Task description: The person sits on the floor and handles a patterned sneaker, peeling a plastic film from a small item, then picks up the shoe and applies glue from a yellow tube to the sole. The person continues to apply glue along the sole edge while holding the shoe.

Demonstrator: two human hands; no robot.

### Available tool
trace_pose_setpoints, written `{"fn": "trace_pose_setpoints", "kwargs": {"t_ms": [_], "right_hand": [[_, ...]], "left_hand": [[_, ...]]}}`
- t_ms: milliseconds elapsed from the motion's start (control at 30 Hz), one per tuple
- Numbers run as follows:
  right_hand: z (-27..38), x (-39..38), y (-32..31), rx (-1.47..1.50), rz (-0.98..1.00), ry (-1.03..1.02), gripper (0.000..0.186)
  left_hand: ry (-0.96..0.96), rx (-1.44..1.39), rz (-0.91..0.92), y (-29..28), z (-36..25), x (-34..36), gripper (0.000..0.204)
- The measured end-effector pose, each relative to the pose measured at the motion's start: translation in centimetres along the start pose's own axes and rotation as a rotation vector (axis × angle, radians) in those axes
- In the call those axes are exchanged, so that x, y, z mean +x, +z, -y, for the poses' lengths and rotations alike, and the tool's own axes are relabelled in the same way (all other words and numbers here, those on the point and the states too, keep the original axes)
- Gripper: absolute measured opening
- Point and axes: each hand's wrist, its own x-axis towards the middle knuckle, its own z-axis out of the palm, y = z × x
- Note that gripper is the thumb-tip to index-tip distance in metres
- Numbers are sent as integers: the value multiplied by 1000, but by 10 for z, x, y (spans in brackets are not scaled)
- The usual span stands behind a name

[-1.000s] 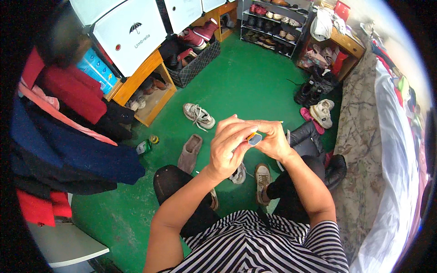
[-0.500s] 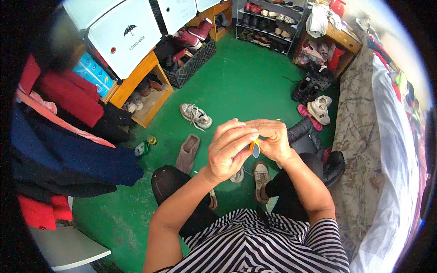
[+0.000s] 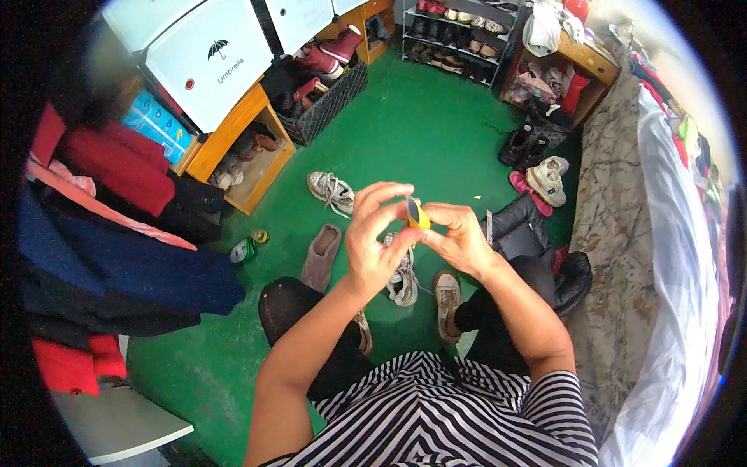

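In front of my body, both hands meet around a small yellow item [image 3: 420,218] with a dark grey oval face; its exact kind I cannot make out. My right hand [image 3: 461,235] pinches it between thumb and fingers. The thumb and curled fingers of my left hand [image 3: 375,237] close on it from the other side, with the index finger raised above. Below the hands, a white laced sneaker [image 3: 402,282] lies on the green floor between my legs. Another white sneaker [image 3: 331,191] with loose laces lies beyond my left hand.
A greyish-brown slipper [image 3: 320,257] and a green bottle [image 3: 243,250] lie to the left. Black padded clothing [image 3: 517,226] is heaped near my right knee. A shoe rack [image 3: 457,35] stands at the back. Hanging clothes line the left, a camouflage-covered bed [image 3: 611,233] the right.
Both hands have shifted slightly left, carrying the yellow item, whose grey face has turned from downward to upward. The left fingers have lifted, and the sneaker below shows more.
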Motion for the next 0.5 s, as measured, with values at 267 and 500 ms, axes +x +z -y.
{"fn": "trace_pose_setpoints", "kwargs": {"t_ms": [267, 500], "right_hand": [[-19, 6, -15, 268, -294, 96, 24], [-29, 2, -33, 212, -411, 84, 19]], "left_hand": [[-648, -366, -83, 26, 53, -12, 48], [-895, -48, 303, 86, 177, -145, 40]]}}
